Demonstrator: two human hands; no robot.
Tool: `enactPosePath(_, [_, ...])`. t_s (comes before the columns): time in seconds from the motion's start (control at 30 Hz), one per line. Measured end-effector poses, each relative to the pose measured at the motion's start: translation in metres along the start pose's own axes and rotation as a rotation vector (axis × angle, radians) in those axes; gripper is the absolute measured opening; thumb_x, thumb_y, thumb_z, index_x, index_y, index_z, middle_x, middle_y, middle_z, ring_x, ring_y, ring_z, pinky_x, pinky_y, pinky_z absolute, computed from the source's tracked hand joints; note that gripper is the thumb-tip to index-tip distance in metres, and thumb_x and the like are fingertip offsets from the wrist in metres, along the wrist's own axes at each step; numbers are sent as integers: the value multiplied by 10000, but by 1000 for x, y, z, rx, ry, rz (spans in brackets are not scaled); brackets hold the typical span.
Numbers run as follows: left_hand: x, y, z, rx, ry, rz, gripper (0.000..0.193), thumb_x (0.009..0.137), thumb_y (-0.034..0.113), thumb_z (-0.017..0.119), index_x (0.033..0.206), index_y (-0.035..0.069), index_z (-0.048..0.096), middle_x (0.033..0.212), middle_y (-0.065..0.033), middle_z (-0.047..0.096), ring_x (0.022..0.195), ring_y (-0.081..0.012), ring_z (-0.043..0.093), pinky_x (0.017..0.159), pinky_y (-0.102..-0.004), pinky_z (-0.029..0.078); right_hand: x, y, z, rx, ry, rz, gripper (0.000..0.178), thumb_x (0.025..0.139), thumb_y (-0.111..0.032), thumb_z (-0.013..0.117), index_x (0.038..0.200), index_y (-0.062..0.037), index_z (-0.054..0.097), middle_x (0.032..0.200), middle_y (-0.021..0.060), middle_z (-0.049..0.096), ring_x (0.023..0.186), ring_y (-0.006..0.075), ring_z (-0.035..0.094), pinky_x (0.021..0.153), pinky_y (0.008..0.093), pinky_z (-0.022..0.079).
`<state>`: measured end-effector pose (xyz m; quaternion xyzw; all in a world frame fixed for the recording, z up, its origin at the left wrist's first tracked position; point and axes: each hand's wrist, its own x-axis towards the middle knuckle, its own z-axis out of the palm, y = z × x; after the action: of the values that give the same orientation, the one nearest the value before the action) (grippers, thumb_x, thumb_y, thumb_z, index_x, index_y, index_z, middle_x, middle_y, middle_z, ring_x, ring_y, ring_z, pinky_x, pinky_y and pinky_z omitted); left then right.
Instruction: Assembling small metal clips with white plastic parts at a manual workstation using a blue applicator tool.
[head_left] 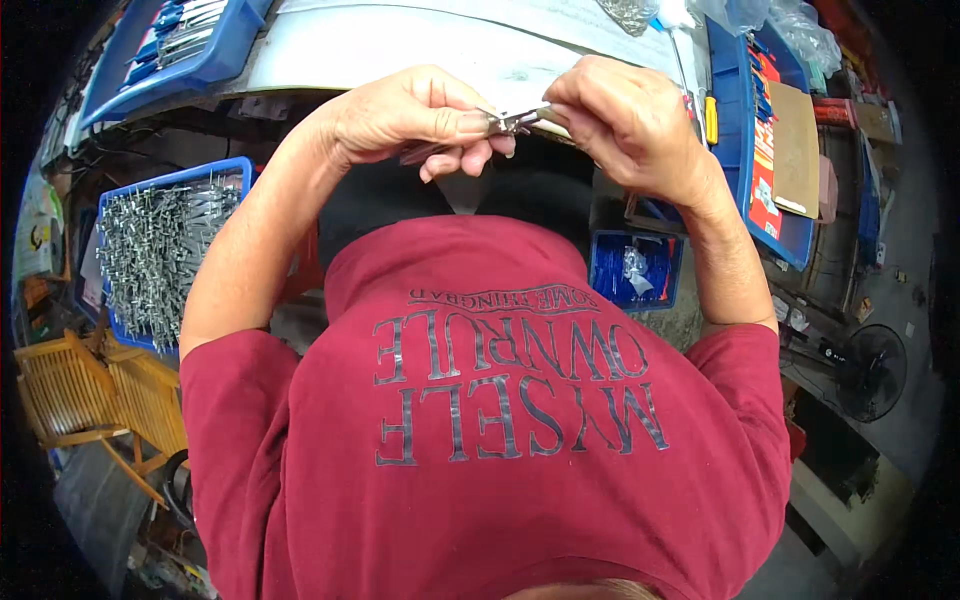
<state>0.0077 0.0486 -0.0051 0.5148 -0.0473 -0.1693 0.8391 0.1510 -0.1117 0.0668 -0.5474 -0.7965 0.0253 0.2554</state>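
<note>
Above my lap, at the front edge of the white worktable (390,50), my two hands meet over a small metal part (512,124). My left hand (435,115) pinches it between thumb and fingers, the other fingers curled beneath. From the other side, my right hand (630,120) is closed on the slim metal end that sticks out to the right. The fingers cover much of the part, so its exact kind does not show.
To the left stands a blue crate (175,172) heaped with metal parts. A blue tray (225,70) holds long metal pieces. At right are a blue bin (730,110), a yellow-handled tool (711,120) and a black fan (870,372). Behind left is a wooden chair (70,390).
</note>
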Motion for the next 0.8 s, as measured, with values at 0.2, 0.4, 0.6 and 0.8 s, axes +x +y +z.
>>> enactPosePath(0.2, [6, -2, -2, 179, 197, -18, 273, 835, 236, 529, 944, -7, 587, 680, -13, 589, 508, -30, 479, 464, -140, 382, -13, 17, 18, 99, 66, 267, 103, 772, -108, 577, 816, -18, 553, 621, 89, 493, 548, 196, 489, 512, 279, 384])
enactPosePath(0.4, [16, -14, 19, 865, 621, 237, 223, 772, 186, 574, 958, 64, 564, 700, -83, 577, 568, -165, 544, 551, -309, 444, -22, 36, 31, 419, 61, 684, 176, 825, -188, 546, 813, -13, 556, 613, -31, 475, 568, 49, 406, 497, 201, 340])
enactPosePath(0.6, [20, -27, 21, 1571, 894, 551, 207, 738, 180, 596, 891, 56, 534, 738, -98, 542, 653, -267, 560, 553, -348, 447, -20, 36, 39, 702, 97, 864, 140, 808, -175, 558, 785, -37, 562, 606, -63, 451, 533, 16, 382, 468, 160, 307])
enactPosePath(0.8, [21, -32, 22, 1650, 909, 554, 217, 738, 170, 595, 906, 45, 537, 737, -73, 525, 646, -253, 545, 541, -333, 443, -22, 37, 41, 807, 114, 888, 143, 802, -184, 571, 776, -44, 563, 590, -67, 444, 491, 7, 368, 423, 147, 271])
